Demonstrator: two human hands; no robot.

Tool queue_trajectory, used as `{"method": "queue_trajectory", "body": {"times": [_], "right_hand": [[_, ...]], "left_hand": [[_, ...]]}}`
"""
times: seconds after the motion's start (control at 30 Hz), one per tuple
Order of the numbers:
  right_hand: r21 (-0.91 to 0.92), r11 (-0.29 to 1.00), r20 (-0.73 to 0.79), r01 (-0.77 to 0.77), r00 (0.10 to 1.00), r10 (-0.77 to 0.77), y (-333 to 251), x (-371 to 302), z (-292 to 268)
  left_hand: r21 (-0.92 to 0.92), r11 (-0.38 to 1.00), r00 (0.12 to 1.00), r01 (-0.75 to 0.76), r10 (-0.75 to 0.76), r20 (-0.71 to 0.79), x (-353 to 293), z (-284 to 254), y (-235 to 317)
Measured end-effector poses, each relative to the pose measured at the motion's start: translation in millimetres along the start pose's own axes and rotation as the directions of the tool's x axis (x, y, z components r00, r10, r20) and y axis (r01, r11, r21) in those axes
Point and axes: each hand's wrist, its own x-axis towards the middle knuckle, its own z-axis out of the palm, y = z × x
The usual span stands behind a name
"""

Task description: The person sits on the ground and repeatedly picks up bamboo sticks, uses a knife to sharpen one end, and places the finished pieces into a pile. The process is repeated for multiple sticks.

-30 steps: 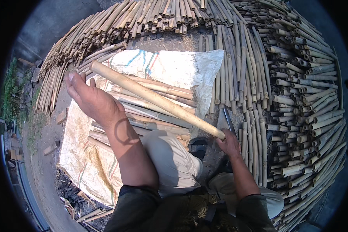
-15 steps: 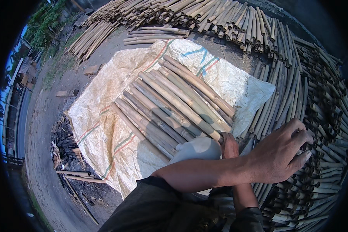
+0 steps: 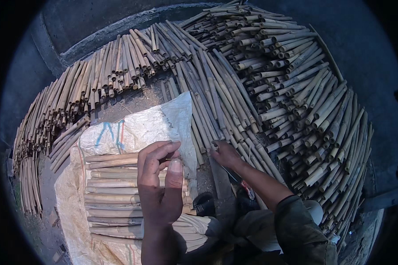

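My left hand is raised over the bamboo poles, its fingers curled toward the thumb. A thin pale sliver shows between the fingertips, too small to name. My right hand reaches forward to the upper end of a dark, narrow plank. Its fingers are bent closed there, and what they hold, if anything, is hidden. The poles lie side by side on a whitish woven plastic sheet; my left hand and wrist cover part of their right ends.
Long bamboo poles lie to the right of the sheet. Big stacks of cut bamboo rise at the right, and another stack stands at the far left. A red and teal object lies near my feet.
The view has turned right, so the sheet now appears farther left. My left arm no longer crosses over my right. My right hand has left the pole end for the plank.
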Motion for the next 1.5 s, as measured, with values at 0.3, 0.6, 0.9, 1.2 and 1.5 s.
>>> {"method": "queue_trajectory", "body": {"times": [0.3,0.6,0.9,1.2,1.5], "right_hand": [[0.117,0.941,-0.629,-0.318,0.709,0.318,102,75,-228],[-0.038,0.946,-0.805,-0.323,0.571,0.162,135,149,-329],[-0.316,0.845,-0.856,-0.432,0.514,-0.057,159,213,-361],[-0.067,0.881,-0.912,-0.469,0.388,0.137,163,247,-388],[0.011,0.908,-0.911,-0.42,0.37,0.183,186,238,-404]], "left_hand": [[0.145,0.957,0.967,0.252,-0.242,-0.08,9,-6,-17],[0.315,0.864,0.917,0.393,-0.392,-0.068,18,3,-48],[0.341,0.874,0.927,0.347,-0.375,0.018,44,26,-65],[0.319,0.829,0.882,0.459,-0.469,-0.05,42,24,-77],[0.309,0.86,0.905,0.406,-0.424,-0.007,45,24,-75]]}}
